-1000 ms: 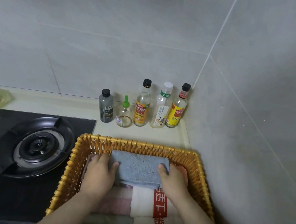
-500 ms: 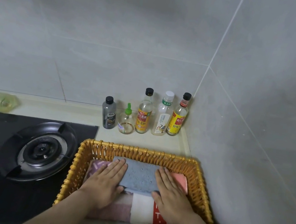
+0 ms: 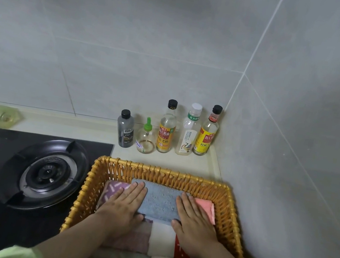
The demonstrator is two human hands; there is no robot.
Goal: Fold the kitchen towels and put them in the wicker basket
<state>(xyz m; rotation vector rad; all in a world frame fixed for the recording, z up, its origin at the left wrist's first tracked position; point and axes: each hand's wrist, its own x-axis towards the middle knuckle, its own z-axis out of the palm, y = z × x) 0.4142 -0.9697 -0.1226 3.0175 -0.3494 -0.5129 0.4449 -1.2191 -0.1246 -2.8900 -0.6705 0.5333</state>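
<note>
Now hands (image 3: 123, 207) (image 3: 195, 224) (uncurled) press blue towel (image 3: 160, 203) flat.

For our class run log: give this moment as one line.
phase: placing | left hand: flat on grey-blue towel | right hand: flat on same towel | towel: in wicker basket

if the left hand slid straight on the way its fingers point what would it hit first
Most likely the far wall of the wicker basket. The left hand lies flat on the blue towel, fingers aimed at that wall, though depth is hard to judge.
</note>
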